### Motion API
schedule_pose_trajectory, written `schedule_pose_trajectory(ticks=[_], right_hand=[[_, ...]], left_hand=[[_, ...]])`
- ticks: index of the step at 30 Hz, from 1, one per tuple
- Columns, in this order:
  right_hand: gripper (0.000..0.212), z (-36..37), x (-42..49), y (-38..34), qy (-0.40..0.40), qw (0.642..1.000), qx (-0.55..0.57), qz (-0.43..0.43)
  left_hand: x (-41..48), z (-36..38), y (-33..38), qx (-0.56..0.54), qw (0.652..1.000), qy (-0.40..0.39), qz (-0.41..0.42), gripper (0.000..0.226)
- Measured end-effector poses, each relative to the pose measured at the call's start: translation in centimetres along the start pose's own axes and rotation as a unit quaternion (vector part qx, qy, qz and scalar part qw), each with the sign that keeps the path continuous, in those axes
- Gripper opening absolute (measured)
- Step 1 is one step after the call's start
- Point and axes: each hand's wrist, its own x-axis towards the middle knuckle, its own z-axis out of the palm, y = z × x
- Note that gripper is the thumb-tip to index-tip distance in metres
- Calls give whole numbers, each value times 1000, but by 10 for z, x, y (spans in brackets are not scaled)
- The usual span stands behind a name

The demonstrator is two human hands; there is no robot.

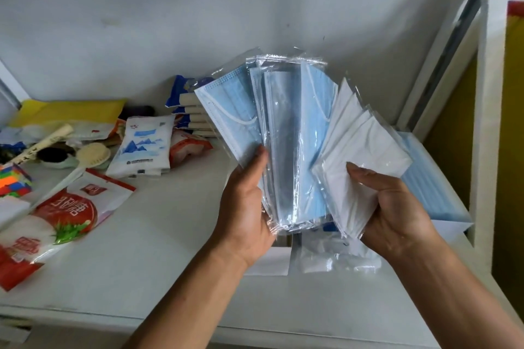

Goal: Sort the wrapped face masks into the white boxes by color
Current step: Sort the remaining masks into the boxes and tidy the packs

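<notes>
While the fan is held up over the white surface (170, 235), your left hand (246, 207) grips the clear-wrapped pale blue face masks (283, 136) by their lower ends, thumb across the front. Your right hand (397, 207) pinches the clear-wrapped white face masks (354, 156) likewise. Long axes run up and away from you, splayed. An open white cardboard box (453, 225) already holding blue masks lies just right of the right hand; a second white box (269, 262) sits directly beneath both. Judgement: blue must cross rightward, white drops straight down.
</notes>
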Motion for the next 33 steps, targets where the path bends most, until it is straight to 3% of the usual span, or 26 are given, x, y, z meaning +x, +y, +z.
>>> schedule_pose_trajectory(ticks=[6,9,12,14,18,20,23,27,30,33], right_hand=[[19,-2,5,5,37,999,-19,-18],[8,-3,6,7,51,996,-46,-50],[24,0,3,7,38,993,-76,-82],[28,1,1,6,37,991,-84,-101],[52,-7,8,-4,58,989,-56,-124],[65,-11,11,-11,71,987,-51,-133],[64,-15,12,-16,51,985,-51,-160],[47,-13,7,-7,-18,978,-155,-142],[40,-9,2,5,-130,944,-232,-193],[39,-3,-7,12,-197,914,-274,-225]], left_hand=[[-1,-2,3,23,999,-34,-10,36],[0,-3,-1,150,987,-40,45,37],[2,-4,-6,252,964,25,83,37],[3,-3,-6,244,965,66,70,45],[9,-6,14,114,976,143,117,11],[11,-14,33,40,982,122,136,20],[9,-29,56,-13,991,54,118,31],[1,-18,50,85,995,-17,40,35],[-4,-5,24,193,973,-87,-87,20],[-4,-4,5,285,949,-97,-93,36]])
